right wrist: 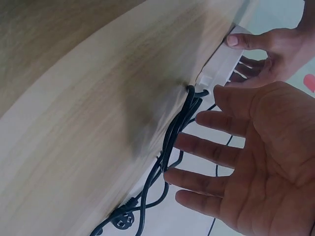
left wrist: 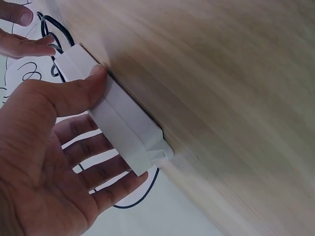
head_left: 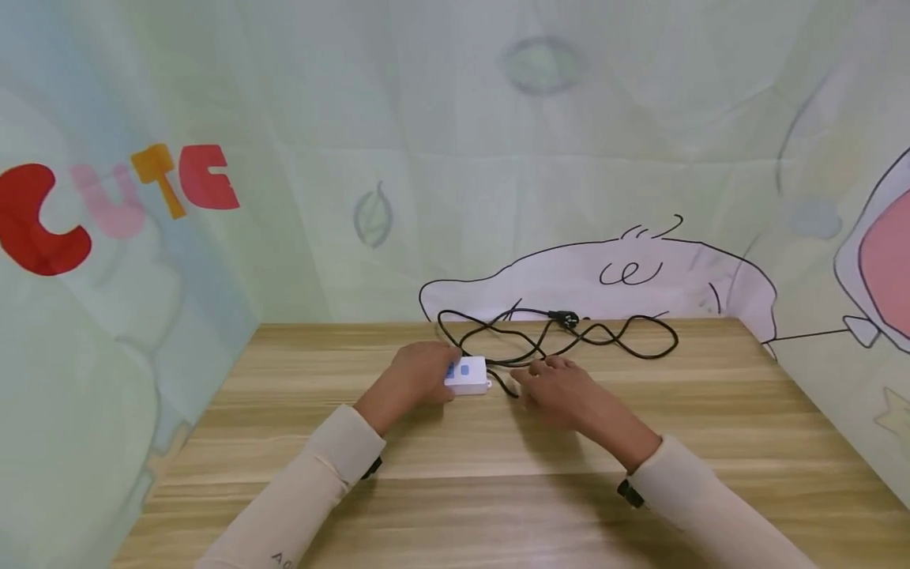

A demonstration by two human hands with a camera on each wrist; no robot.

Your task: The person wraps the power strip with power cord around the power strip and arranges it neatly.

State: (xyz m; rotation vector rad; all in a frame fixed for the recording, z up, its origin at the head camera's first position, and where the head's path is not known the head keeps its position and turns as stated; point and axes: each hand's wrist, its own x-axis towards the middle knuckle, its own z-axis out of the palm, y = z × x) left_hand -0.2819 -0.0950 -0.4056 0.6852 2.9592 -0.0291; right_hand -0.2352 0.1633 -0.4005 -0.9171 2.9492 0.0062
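A white power strip [head_left: 468,382] with blue patches on top lies on the wooden table, partly covered by my left hand [head_left: 421,373]. In the left wrist view, the thumb presses one long side of the strip [left wrist: 118,115] while the fingers reach along the opposite side. A black power cord [head_left: 506,385] runs from the strip's right end and loops behind it. My right hand [head_left: 559,392] hovers just right of that end, close to the cord; its fingers are extended in the right wrist view and hold nothing. At the back lies the cord's black plug [head_left: 565,318].
Loose cord loops [head_left: 643,338] spread along the table's back edge, against a printed curtain [head_left: 320,221] that also closes off both sides. The wooden tabletop [head_left: 455,506] extends toward me between my forearms.
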